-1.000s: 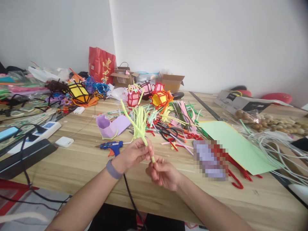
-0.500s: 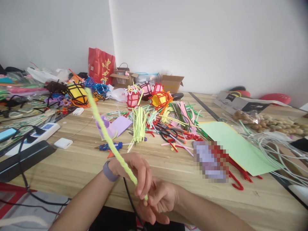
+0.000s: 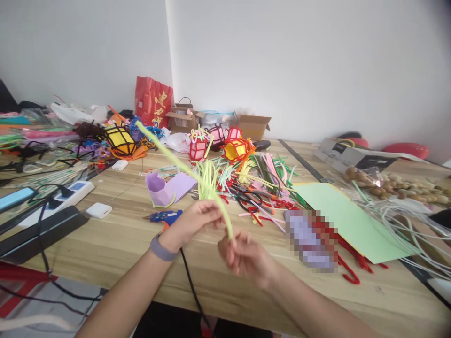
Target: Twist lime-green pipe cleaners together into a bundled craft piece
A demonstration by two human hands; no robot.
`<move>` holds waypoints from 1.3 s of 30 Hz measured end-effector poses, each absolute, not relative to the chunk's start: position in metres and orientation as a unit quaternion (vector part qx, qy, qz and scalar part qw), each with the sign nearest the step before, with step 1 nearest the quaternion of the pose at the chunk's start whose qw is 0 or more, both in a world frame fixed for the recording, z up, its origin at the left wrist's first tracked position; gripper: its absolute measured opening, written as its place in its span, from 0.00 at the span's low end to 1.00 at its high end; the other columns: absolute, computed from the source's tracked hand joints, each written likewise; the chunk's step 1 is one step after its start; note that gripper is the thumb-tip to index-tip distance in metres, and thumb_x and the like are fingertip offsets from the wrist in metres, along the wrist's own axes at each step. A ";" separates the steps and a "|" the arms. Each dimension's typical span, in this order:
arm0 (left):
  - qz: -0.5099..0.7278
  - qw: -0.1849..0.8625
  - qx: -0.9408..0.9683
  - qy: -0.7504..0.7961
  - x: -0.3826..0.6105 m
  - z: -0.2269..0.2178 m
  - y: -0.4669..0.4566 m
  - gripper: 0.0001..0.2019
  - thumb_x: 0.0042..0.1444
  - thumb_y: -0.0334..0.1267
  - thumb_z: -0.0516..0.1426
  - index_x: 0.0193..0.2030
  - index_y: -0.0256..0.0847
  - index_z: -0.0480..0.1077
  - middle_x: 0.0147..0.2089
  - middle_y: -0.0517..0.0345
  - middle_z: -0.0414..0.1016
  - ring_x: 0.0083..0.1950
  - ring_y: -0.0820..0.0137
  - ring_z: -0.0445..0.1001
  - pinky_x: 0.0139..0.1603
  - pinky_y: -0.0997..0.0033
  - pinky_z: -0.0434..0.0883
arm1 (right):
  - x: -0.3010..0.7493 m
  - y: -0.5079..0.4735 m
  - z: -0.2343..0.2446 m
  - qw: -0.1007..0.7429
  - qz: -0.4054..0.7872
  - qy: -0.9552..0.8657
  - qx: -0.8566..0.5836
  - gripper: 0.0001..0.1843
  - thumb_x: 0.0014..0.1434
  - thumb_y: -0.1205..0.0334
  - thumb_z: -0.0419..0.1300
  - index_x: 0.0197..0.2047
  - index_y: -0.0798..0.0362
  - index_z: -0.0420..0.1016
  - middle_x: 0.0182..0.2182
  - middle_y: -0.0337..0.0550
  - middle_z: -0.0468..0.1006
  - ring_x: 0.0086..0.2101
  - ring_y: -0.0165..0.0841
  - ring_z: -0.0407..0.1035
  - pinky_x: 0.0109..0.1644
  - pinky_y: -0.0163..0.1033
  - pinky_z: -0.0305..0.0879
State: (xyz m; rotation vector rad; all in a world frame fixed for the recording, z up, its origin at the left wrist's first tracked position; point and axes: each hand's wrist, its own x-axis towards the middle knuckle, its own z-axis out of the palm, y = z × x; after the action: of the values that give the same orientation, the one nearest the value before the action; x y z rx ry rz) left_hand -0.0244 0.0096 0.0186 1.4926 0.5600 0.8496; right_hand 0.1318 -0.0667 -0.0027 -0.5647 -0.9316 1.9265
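Note:
A long yellow-green pipe cleaner slants from the upper left down to my hands above the table, bending downward near its lower end. My right hand pinches that lower end between thumb and fingers, though motion blurs it slightly. My left hand, with a purple-grey band at the wrist, has its fingers closed at the pipe cleaner just above the right hand. Behind the left hand lies a blue glue gun. A folded purple paper piece stands beyond it, beside a bundle of yellow-green pipe cleaners.
Black-handled scissors lie among loose pipe cleaners. Small lanterns, one yellow with black edges, stand behind. A green sheet lies right, near white cables. At left are a power strip and a white charger.
Both hands have risen away from the table's front edge, the right one also shifting slightly right. The pipe cleaner now leans flatter and bends near its lower end. The view has shifted slightly.

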 end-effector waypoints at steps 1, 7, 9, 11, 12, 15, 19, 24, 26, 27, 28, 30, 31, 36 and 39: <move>0.384 0.567 0.658 0.312 -0.024 0.019 0.015 0.14 0.53 0.47 0.58 0.34 0.36 0.73 0.30 0.54 0.74 0.28 0.71 0.69 0.31 0.73 0.66 | 0.141 -0.057 0.003 0.489 0.730 -0.390 -0.277 0.18 0.47 0.52 0.69 0.24 0.55 0.66 0.18 0.36 0.72 0.16 0.21 0.62 0.18 0.25 0.58; 0.257 0.151 0.772 0.562 -0.016 0.023 0.043 0.10 0.57 0.38 0.52 0.31 0.38 0.73 0.33 0.50 0.77 0.37 0.64 0.73 0.38 0.70 0.64 | 0.189 -0.002 -0.007 0.468 0.392 -0.511 -0.604 0.16 0.53 0.48 0.57 0.27 0.53 0.69 0.23 0.43 0.76 0.20 0.29 0.65 0.25 0.34 0.61; 0.249 0.131 0.765 0.579 -0.007 0.020 0.052 0.09 0.56 0.38 0.55 0.32 0.36 0.73 0.36 0.45 0.76 0.41 0.60 0.73 0.40 0.67 0.64 | 0.197 0.003 -0.017 0.445 0.334 -0.533 -0.638 0.14 0.53 0.51 0.57 0.25 0.54 0.70 0.18 0.41 0.73 0.18 0.29 0.61 0.23 0.35 0.55; 0.247 0.125 0.754 0.595 0.003 0.014 0.061 0.08 0.53 0.37 0.57 0.33 0.34 0.73 0.39 0.39 0.75 0.44 0.55 0.73 0.41 0.65 0.64 | 0.201 0.002 -0.023 0.424 0.272 -0.558 -0.659 0.11 0.52 0.54 0.58 0.26 0.54 0.73 0.15 0.37 0.69 0.17 0.30 0.60 0.24 0.35 0.51; 0.246 0.129 0.748 0.603 0.007 0.011 0.065 0.07 0.51 0.36 0.58 0.32 0.33 0.72 0.39 0.38 0.74 0.45 0.53 0.73 0.41 0.65 0.64 | 0.202 0.000 -0.026 0.415 0.243 -0.571 -0.666 0.10 0.51 0.55 0.58 0.28 0.54 0.74 0.14 0.37 0.69 0.18 0.30 0.60 0.24 0.35 0.49; 0.240 0.162 0.730 0.618 0.011 0.005 0.079 0.03 0.46 0.30 0.58 0.24 0.35 0.70 0.31 0.41 0.74 0.41 0.53 0.74 0.38 0.66 0.64 | 0.200 -0.006 -0.029 0.388 0.186 -0.606 -0.669 0.11 0.54 0.56 0.56 0.32 0.53 0.76 0.17 0.37 0.70 0.20 0.31 0.60 0.25 0.35 0.47; 0.265 0.232 0.708 0.612 -0.003 0.006 0.088 0.11 0.45 0.31 0.57 0.16 0.39 0.63 0.19 0.53 0.67 0.36 0.60 0.74 0.34 0.70 0.63 | 0.197 -0.010 -0.029 0.364 0.145 -0.636 -0.664 0.16 0.58 0.55 0.50 0.28 0.53 0.74 0.18 0.39 0.69 0.21 0.31 0.61 0.26 0.35 0.47; 0.283 0.388 0.658 0.581 -0.019 0.004 0.084 0.13 0.50 0.39 0.55 0.18 0.39 0.61 0.15 0.62 0.63 0.20 0.74 0.65 0.23 0.77 0.61 | 0.190 -0.014 -0.026 0.350 0.118 -0.668 -0.646 0.16 0.59 0.56 0.49 0.26 0.52 0.72 0.19 0.39 0.70 0.22 0.32 0.62 0.27 0.35 0.49; 0.281 0.433 0.639 0.571 -0.019 0.002 0.079 0.12 0.50 0.39 0.54 0.19 0.39 0.61 0.16 0.61 0.65 0.18 0.76 0.64 0.21 0.78 0.61 | 0.185 -0.017 -0.026 0.339 0.122 -0.683 -0.636 0.16 0.59 0.57 0.49 0.26 0.53 0.72 0.18 0.39 0.70 0.22 0.31 0.62 0.26 0.35 0.49; 0.279 0.448 0.631 0.569 -0.018 0.000 0.076 0.11 0.50 0.38 0.54 0.19 0.39 0.61 0.16 0.61 0.65 0.18 0.76 0.64 0.21 0.78 0.61 | 0.183 -0.018 -0.026 0.332 0.126 -0.689 -0.632 0.16 0.59 0.57 0.49 0.25 0.53 0.72 0.18 0.39 0.70 0.21 0.31 0.62 0.26 0.34 0.50; 0.276 0.458 0.625 0.569 -0.016 -0.001 0.074 0.10 0.50 0.37 0.54 0.20 0.39 0.61 0.16 0.60 0.66 0.18 0.76 0.65 0.20 0.78 0.60 | 0.180 -0.019 -0.027 0.327 0.129 -0.694 -0.628 0.16 0.60 0.58 0.50 0.25 0.53 0.72 0.18 0.39 0.70 0.21 0.31 0.63 0.26 0.34 0.51; 0.272 0.465 0.619 0.571 -0.014 -0.002 0.070 0.09 0.50 0.35 0.52 0.20 0.39 0.62 0.15 0.59 0.67 0.17 0.75 0.66 0.19 0.78 0.59 | 0.176 -0.021 -0.028 0.317 0.135 -0.702 -0.623 0.15 0.60 0.59 0.50 0.28 0.53 0.74 0.19 0.39 0.72 0.22 0.32 0.65 0.27 0.34 0.54; 0.272 0.464 0.619 0.572 -0.013 -0.002 0.068 0.09 0.50 0.35 0.52 0.20 0.39 0.62 0.15 0.59 0.67 0.17 0.74 0.65 0.19 0.77 0.59 | 0.173 -0.023 -0.029 0.317 0.130 -0.709 -0.617 0.14 0.60 0.60 0.50 0.31 0.53 0.75 0.22 0.41 0.74 0.24 0.33 0.67 0.29 0.35 0.57; 0.305 0.406 0.636 0.581 -0.015 0.001 0.065 0.07 0.50 0.34 0.52 0.22 0.39 0.63 0.17 0.60 0.69 0.19 0.73 0.67 0.21 0.77 0.58 | 0.162 -0.029 -0.033 0.319 0.024 -0.803 -0.502 0.17 0.62 0.62 0.52 0.53 0.54 0.71 0.48 0.54 0.75 0.48 0.43 0.67 0.52 0.48 0.63; 0.313 0.389 0.644 0.579 -0.016 0.001 0.064 0.07 0.51 0.32 0.51 0.23 0.39 0.62 0.22 0.58 0.71 0.22 0.74 0.70 0.21 0.79 0.59 | 0.155 -0.025 -0.032 0.287 0.011 -0.831 -0.477 0.19 0.62 0.63 0.53 0.55 0.55 0.69 0.56 0.58 0.68 0.55 0.45 0.62 0.57 0.53 0.60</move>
State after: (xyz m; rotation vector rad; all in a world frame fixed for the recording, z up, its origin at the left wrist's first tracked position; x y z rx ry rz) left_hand -0.0161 0.0645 0.0006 1.6388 1.4719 0.7967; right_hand 0.1549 -0.0247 -0.0324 -1.2742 -2.2200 0.0289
